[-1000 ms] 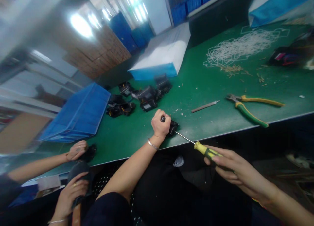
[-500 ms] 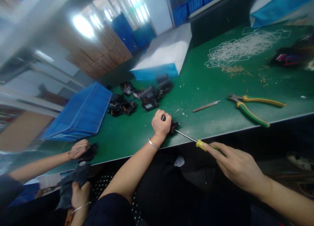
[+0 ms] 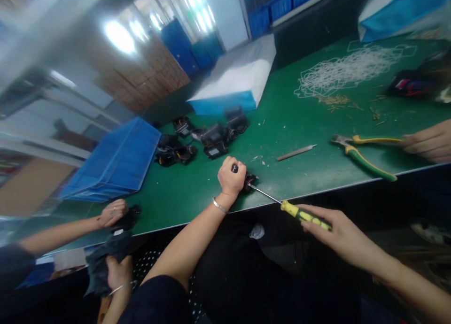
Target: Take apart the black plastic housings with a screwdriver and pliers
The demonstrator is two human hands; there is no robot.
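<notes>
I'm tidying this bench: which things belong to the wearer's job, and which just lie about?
In the job:
screwdriver, in the right hand
black part, in the left hand

Seemingly apart:
thin pointed tool
tangled white strands
pliers, at another person's hand

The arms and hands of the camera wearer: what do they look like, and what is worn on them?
Both are ordinary human hands without gloves. At the left hand, a shiny, silvery bracelet circles the wrist, and a dark navy sleeve covers the upper arm, leaving the forearm bare. The right hand joins a forearm with no sleeve in view.
</notes>
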